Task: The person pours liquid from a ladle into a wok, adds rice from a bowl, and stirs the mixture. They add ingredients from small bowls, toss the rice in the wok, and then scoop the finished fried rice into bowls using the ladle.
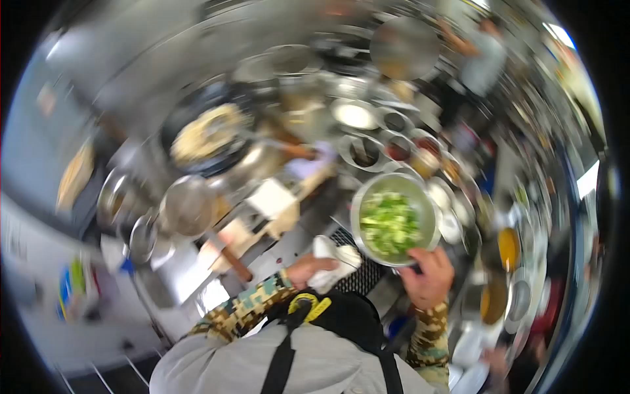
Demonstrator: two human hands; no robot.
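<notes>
My left hand (pixel 310 270) is closed on a white cloth (pixel 336 261) close to my body. With my right hand (pixel 429 276) I grip the near rim of a metal bowl (pixel 429 213). Chopped green vegetables (pixel 390 223) lie inside the bowl. A dark wok (pixel 226 161) stands at the upper left with pale noodle-like food (pixel 209 133) in it, and a utensil with a wooden handle (pixel 296 150) reaches into it. The picture is smeared by motion.
Small seasoning containers (pixel 398 146) stand beyond the bowl. A strainer (pixel 188 205) with a wooden handle lies at the left. Bowls with orange contents (pixel 494 302) are at the right. Another person (pixel 485 62) stands at the upper right.
</notes>
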